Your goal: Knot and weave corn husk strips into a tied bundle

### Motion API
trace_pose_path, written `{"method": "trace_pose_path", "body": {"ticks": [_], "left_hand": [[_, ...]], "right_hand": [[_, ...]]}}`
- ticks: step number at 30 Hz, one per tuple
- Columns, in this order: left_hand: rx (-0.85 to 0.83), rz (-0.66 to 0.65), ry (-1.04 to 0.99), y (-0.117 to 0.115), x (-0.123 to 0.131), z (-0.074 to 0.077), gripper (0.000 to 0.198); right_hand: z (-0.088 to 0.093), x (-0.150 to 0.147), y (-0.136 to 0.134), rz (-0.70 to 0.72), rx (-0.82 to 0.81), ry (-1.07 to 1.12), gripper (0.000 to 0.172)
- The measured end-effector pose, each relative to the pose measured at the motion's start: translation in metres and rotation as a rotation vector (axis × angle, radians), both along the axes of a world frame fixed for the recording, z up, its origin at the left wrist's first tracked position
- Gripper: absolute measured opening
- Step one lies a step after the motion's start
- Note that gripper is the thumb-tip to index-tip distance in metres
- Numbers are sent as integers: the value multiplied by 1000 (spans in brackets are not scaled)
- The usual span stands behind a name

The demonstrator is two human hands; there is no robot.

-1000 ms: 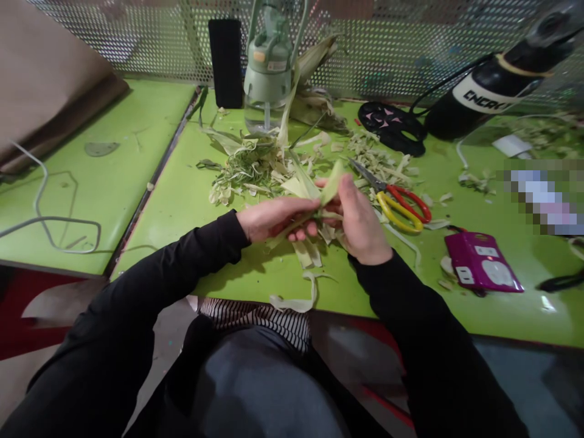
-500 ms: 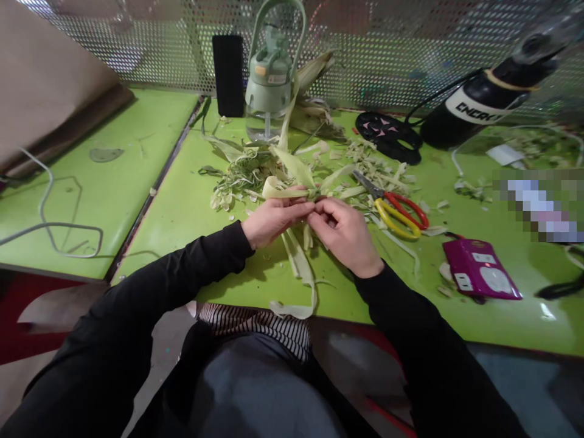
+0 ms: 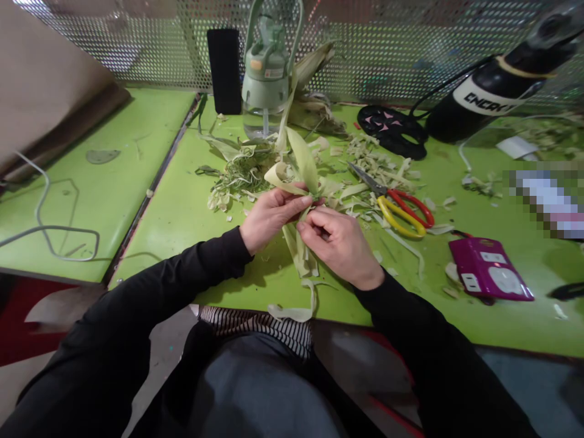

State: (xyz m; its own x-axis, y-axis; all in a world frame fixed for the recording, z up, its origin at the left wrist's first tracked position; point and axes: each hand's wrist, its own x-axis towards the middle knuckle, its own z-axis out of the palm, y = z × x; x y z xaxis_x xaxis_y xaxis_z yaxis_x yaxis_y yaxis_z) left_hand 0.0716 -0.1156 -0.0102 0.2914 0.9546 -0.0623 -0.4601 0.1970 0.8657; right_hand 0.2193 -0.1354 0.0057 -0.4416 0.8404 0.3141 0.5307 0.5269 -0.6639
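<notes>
Pale green corn husk strips [image 3: 303, 159], gathered into a bundle, stand up from the fingers of my left hand [image 3: 274, 218]. Its thumb and fingers pinch the bundle where the strips meet. My right hand [image 3: 343, 248] is closed just below and to the right, fingertips curled at the strips that hang down. Whatever lies between those fingertips is too small to make out. Under the hands, longer husk strips [image 3: 298, 258] trail toward the table's front edge. Scissors [image 3: 401, 212] with red and yellow handles lie right of my hands, blades slightly apart.
Husk shreds [image 3: 246, 173] lie heaped behind my hands. At the back stand a black phone [image 3: 223, 72], a green-lidded water bottle [image 3: 267, 79] and a dried corn husk [image 3: 314, 112]. A purple power strip [image 3: 490, 269], a black bottle [image 3: 474, 97] and bent wire [image 3: 55, 226] flank the workspace.
My right hand has moved slightly down, away from the left fingertips. The upper husk strip stands more upright, and the view has shifted a little.
</notes>
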Motion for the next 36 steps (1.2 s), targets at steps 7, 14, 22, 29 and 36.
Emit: {"method": "trace_pose_path", "body": {"ticks": [7,14,22,29,36], "left_hand": [[62,-73,77,6,-11,5,10],[143,-141,227,8,-12,8,24],[392,-93,668,10,-19,9,20],[521,-108,710,10,-20,14,20],[529,-119,630,10,-22,19,19]], "right_hand": [[6,7,3,-106,187,15,24],[5,26,23,-142,249,-155,17],[17,26,16,38,34,-136,22],[32,41,18,178,10,-194,26],[40,46,18,218,-74,-238,33]]}}
